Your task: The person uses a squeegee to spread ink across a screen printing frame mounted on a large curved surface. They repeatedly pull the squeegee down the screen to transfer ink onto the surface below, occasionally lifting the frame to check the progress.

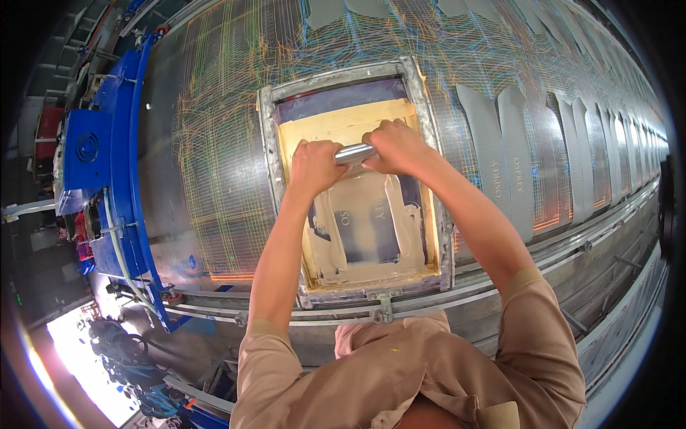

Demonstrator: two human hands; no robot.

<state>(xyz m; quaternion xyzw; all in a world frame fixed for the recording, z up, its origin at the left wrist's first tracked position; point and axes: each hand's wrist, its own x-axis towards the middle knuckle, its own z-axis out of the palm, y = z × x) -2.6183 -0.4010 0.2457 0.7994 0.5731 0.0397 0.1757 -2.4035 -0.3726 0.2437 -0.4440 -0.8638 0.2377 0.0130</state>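
Observation:
My left hand and my right hand are closed round the two ends of a shiny metal squeegee handle. The squeegee stands in the upper half of a screen printing frame; its blade is mostly hidden by my hands. Beige ink is smeared over the lower half of the screen, thick along both sides. A dark mesh area with lettering shows through it. Yellowish tape or coating lines the inside of the frame.
Under the frame runs a long printing table covered in coloured lines. Grey cut pieces lie in rows to the right. A metal rail with clamps follows the near edge. A blue machine stands at the left.

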